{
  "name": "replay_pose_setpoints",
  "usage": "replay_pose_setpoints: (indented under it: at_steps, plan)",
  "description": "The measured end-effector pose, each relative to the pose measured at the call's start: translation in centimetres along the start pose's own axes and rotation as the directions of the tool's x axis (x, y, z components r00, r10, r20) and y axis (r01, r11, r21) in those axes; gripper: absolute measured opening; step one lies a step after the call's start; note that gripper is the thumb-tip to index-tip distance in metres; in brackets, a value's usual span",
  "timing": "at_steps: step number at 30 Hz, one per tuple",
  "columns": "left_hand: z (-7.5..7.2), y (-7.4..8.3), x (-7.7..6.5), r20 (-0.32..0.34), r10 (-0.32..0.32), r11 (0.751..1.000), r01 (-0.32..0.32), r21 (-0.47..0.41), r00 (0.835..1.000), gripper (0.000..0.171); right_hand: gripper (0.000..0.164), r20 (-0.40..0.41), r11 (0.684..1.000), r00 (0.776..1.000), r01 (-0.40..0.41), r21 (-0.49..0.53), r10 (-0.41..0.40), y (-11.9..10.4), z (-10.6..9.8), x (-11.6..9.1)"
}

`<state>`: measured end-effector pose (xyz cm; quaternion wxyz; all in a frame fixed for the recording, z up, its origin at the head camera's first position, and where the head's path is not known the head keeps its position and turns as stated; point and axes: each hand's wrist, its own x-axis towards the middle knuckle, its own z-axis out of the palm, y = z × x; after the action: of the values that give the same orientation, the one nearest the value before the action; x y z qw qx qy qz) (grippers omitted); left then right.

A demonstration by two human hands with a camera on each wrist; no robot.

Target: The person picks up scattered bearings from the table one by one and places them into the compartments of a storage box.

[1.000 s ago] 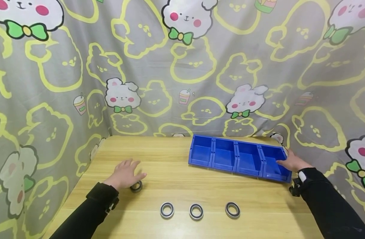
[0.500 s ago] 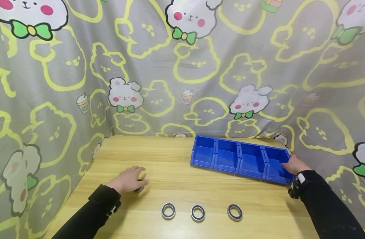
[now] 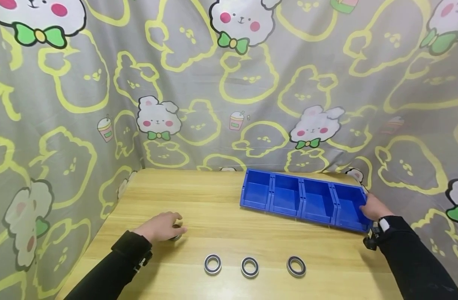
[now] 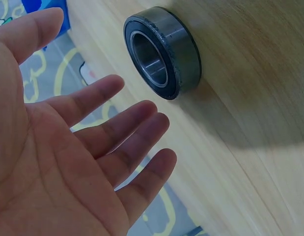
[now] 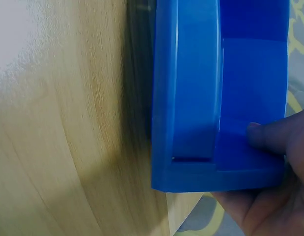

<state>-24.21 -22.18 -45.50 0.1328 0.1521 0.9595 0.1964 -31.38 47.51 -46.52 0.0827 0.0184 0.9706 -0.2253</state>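
Note:
My left hand (image 3: 161,226) is low over the table at the left, right beside a ball bearing (image 3: 176,238) that it partly hides. In the left wrist view its fingers are spread and relaxed, and the bearing (image 4: 187,58) shows just beyond the fingertips with a gap between. At the right, my right hand (image 3: 375,207) grips the end wall of a row of joined blue parts bins (image 3: 297,216). The right wrist view has the thumb (image 5: 267,135) inside the end bin, with the other fingers outside below its wall.
Three more bearings lie flat along the front: a left one (image 3: 212,264), a middle one (image 3: 249,267) and a right one (image 3: 296,266). Behind the wooden table (image 3: 191,196) hangs a patterned grey curtain (image 3: 202,83), which also runs along both sides.
My left hand has lowered and closed in over the bearing, covering more of it. The right hand has shifted slightly and keeps its hold on the bins. The whole view has swung slightly.

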Motion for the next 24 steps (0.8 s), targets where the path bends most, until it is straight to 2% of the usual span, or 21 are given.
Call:
replay_pose_setpoints:
  at_steps: [5, 11, 19, 24]
  plan:
    - [-0.3, 0.3, -0.2, 0.016, 0.002, 1.0, -0.002, -0.025, 1.0, 0.059, 0.062, -0.032, 0.998, 0.998, 0.05, 0.04, -0.048, -1.3, -0.1, -0.1]
    - [-0.2, 0.3, 0.0, 0.017, -0.004, 1.0, 0.004, -0.009, 1.0, 0.057, 0.057, -0.072, 0.995, 0.993, 0.092, 0.032, -0.089, -3.8, 0.2, -0.3]
    - [0.4, -0.1, -0.4, 0.011, -0.013, 1.0, 0.013, -0.004, 1.0, 0.055, 0.056, -0.045, 0.991, 0.993, 0.111, 0.073, -0.107, -8.1, 2.5, -1.0]
    - [0.2, -0.3, -0.6, 0.01, -0.022, 1.0, 0.022, -0.009, 1.0, 0.055, 0.056, -0.039, 0.995, 0.995, 0.093, 0.043, -0.091, -11.1, 4.3, -1.6]
